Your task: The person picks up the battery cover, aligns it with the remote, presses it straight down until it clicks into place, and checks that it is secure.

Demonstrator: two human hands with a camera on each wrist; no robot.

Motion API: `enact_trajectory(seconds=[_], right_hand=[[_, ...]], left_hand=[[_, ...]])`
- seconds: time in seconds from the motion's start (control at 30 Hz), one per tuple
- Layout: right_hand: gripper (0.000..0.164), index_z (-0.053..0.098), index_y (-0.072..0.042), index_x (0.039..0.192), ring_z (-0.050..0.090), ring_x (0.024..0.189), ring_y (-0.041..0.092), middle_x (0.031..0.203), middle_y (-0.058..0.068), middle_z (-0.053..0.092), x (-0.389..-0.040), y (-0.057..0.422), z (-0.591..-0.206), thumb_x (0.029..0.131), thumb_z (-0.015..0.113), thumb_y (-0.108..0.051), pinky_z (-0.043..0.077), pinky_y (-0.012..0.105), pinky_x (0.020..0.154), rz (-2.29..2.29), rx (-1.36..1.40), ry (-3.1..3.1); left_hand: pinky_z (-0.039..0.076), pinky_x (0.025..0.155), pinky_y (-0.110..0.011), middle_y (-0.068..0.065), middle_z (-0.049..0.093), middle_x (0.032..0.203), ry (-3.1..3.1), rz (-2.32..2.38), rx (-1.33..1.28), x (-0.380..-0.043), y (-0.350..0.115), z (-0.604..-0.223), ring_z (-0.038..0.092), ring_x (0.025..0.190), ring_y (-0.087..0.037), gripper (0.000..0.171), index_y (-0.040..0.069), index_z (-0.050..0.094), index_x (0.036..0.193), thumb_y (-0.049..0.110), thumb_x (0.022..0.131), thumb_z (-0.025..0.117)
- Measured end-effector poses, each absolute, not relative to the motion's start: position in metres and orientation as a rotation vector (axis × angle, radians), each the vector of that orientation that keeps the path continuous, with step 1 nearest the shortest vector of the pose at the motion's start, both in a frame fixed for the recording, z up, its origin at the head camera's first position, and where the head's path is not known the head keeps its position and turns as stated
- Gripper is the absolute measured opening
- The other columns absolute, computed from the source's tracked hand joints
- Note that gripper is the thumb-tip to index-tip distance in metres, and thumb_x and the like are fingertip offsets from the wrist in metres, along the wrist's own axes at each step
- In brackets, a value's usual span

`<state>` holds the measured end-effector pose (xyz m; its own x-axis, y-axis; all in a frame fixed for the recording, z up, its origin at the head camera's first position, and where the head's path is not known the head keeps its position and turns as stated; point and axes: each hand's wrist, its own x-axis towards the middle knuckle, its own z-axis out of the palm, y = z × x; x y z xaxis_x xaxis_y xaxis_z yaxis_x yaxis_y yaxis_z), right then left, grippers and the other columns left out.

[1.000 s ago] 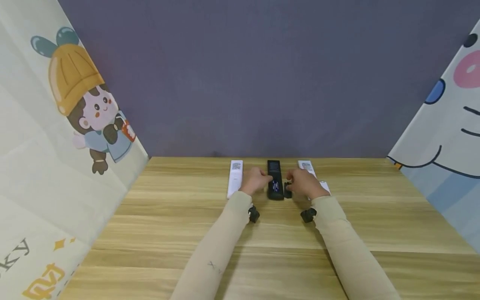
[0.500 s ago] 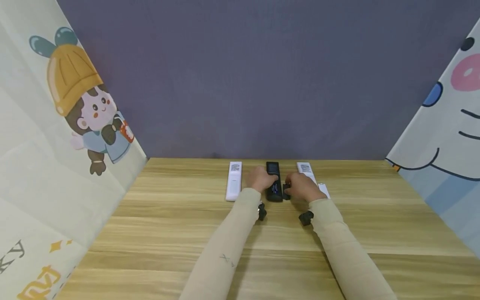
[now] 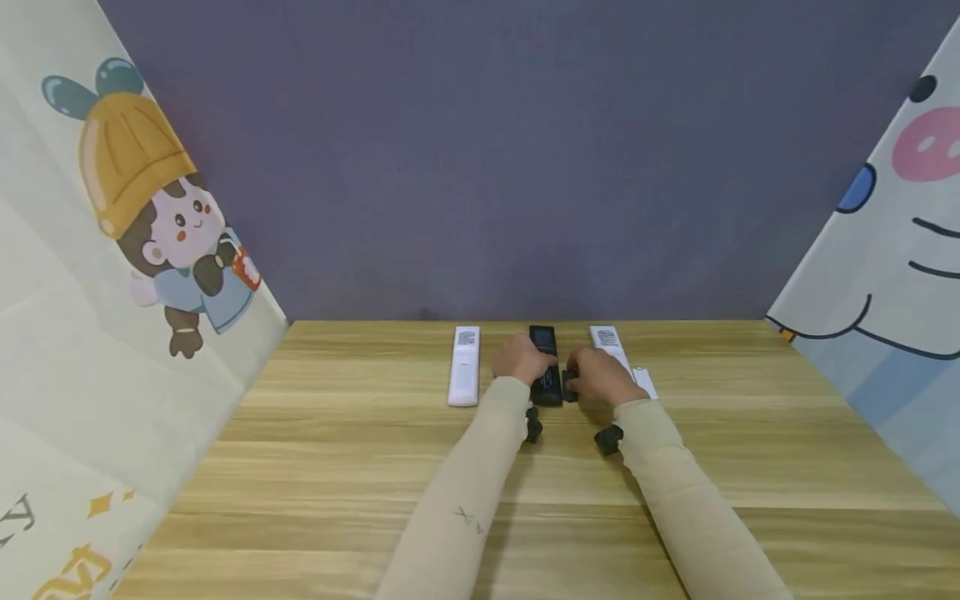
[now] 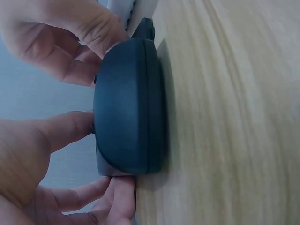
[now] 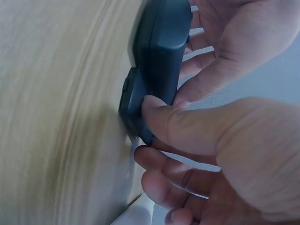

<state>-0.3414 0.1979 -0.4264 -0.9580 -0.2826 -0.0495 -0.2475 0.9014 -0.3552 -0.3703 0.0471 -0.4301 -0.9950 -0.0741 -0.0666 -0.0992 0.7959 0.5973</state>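
A black remote control (image 3: 542, 337) lies on the wooden table, its back with printed labels facing up. My left hand (image 3: 521, 358) holds it at the left, the thumb on its upper face and the fingers along its side, as the left wrist view shows of the remote's rounded end (image 4: 122, 108). Just right of the remote, my right hand (image 3: 600, 373) pinches a small black battery cover (image 5: 133, 101) between thumb and fingers. This cover stands tilted at the remote's side, near the tabletop. Part of the remote is hidden behind my left hand.
To the left lies a white remote (image 3: 464, 367), back up. Another white remote (image 3: 607, 338) lies on the right, partly behind my right hand, with a small white cover (image 3: 645, 382) beside it. A grey-blue wall panel (image 3: 480, 167) rises at the table's far edge.
My left hand has moved right, from between the white and black remotes onto the black one. My right hand stays at the black cover with little change.
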Motion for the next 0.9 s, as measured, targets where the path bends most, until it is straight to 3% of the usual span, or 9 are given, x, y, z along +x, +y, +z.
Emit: enact_trajectory(seconds=[0.9], right_hand=[[0.035, 0.069, 0.0, 0.121, 0.07, 0.097, 0.032, 0.113, 0.017, 0.073, -0.3383, 0.197, -0.4233, 0.092, 0.076, -0.018, 0.057, 0.05, 0.084, -0.504, -0.387, 2.97]], left_hand=[[0.05, 0.061, -0.035, -0.007, 0.074, 0.093, 2.875, 1.074, -0.222, -0.3712, 0.0462, -0.4365, 0.065, 0.076, -0.02, 0.049, 0.009, 0.074, 0.106, 0.049, 0.081, 0.083]])
